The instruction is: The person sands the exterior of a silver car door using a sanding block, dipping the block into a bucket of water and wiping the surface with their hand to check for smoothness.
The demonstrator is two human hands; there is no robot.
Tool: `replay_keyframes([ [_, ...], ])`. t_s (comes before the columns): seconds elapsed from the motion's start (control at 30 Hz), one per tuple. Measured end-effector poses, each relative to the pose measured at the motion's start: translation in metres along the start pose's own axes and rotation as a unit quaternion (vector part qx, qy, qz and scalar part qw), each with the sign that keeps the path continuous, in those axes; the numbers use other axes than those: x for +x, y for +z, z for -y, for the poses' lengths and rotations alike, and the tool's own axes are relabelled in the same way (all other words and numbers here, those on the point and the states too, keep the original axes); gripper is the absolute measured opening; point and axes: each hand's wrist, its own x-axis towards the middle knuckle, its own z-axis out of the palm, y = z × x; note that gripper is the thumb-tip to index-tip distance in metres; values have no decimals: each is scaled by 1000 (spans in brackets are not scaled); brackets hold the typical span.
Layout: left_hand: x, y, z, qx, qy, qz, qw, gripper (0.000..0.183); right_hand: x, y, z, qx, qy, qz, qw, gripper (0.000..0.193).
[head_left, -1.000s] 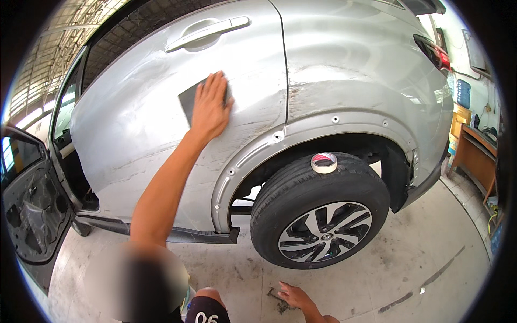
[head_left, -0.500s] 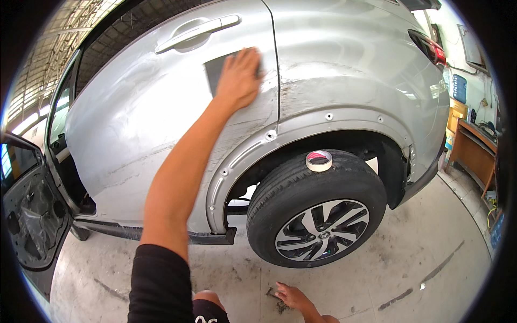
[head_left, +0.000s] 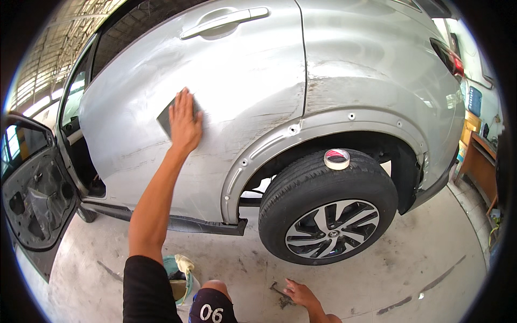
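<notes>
My left hand [head_left: 185, 127] lies nearly flat on the silver rear door [head_left: 134, 156] of a car, fingers long and close together. Under the palm it holds a dark grey sheet of sandpaper [head_left: 166, 121] against the panel; one corner sticks out to the left, and the rest is mostly covered. Dark scratches and scuffs run across the lower door and onto the rear fender [head_left: 350, 91]. Low over the floor, my right hand [head_left: 300, 293] hangs beside my knee, holding nothing, its fingers apart.
A roll of masking tape [head_left: 337, 159] rests on top of the rear tyre [head_left: 285, 196]. Near my left leg stands a bucket [head_left: 193, 285] with a pale cloth on its rim. The front door [head_left: 37, 199] hangs open at far left; a wooden desk [head_left: 479, 167] stands at right.
My left hand has slid left and down across the door with the sandpaper, away from the panel gap. The view has shifted, bringing the bucket into sight. My right hand stays low.
</notes>
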Motion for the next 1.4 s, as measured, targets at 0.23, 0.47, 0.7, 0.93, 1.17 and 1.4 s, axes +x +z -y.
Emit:
replay_keyframes([
  [0.23, 118, 10, -167, -94, 180, -2, 979, 57, 39, 35, -14, -70, 27, 97, 992, 62],
  [0.47, -18, -6, -28, -37, 147, 57, 987, 68, 44, 33, -39, -69, 48, 98, 992, 65],
  [0.7, 48, 3, -155, -101, 176, 13, 979, 62, 40, 34, -25, -91, 52, 109, 989, 68],
  [0.93, 10, 0, -97, -107, 242, 48, 963, 67, 57, 54, -42, -91, 55, 117, 987, 67],
  [1.17, 8, 3, -131, -105, 233, 48, 966, 69, 29, 25, -21, -79, 46, 73, 993, 66],
  [1.4, 40, 2, -186, -137, 265, 40, 954, 73, 54, 46, -29, -98, 63, 111, 987, 65],
])
